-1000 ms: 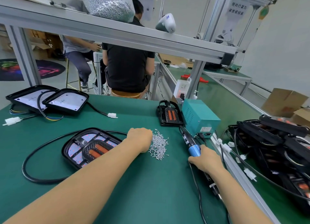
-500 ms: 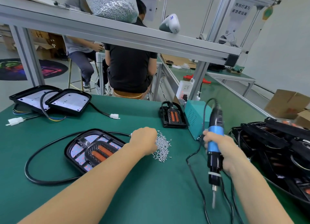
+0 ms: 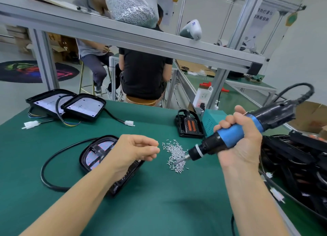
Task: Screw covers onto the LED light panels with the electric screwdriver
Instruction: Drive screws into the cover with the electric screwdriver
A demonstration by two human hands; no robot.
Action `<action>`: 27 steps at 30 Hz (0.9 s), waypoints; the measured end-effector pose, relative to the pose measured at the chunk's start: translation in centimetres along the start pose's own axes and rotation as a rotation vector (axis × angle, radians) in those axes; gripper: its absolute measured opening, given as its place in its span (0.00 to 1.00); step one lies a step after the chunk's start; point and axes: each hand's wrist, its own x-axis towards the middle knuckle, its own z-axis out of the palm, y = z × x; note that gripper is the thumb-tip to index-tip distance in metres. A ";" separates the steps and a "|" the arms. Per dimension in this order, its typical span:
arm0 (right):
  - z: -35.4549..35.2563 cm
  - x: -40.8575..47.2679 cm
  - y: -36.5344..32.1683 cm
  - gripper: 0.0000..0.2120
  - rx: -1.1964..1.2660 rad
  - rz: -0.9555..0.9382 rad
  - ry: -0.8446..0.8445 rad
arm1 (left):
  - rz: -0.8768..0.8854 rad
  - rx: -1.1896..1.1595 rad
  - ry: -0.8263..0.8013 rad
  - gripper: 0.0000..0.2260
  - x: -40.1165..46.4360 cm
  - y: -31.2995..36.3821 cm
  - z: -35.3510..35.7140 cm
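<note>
Right hand (image 3: 238,140) fist-wraps electric screwdriver (image 3: 230,138) by blue grip, bit in screw pile (image 3: 175,155). Left hand (image 3: 136,152) loosely curled, whether pinching a screw: can't tell. LED light panel (image 3: 99,152) under left wrist. Screws tiny, light, prob slippery; let bit lift them.

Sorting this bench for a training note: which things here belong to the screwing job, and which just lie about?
In use:
- electric screwdriver, gripped by the right hand
- loose screws under its bit
- LED panel below the left hand

Lying about:
- two panels at far left
- teal box
- bag of screws on the shelf
</note>
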 end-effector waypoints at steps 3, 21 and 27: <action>2.0 -0.8 1.0 0.07 0.120 -0.040 -0.020 | -0.013 -0.122 -0.004 0.08 -1.4 0.0 -0.7; 5.2 -2.6 3.9 0.08 0.108 -0.116 -0.138 | 0.022 -0.184 0.047 0.03 -3.9 0.5 -2.3; 5.3 -2.8 4.1 0.08 0.106 -0.117 -0.148 | 0.064 -0.086 0.088 0.08 -4.1 0.8 -2.2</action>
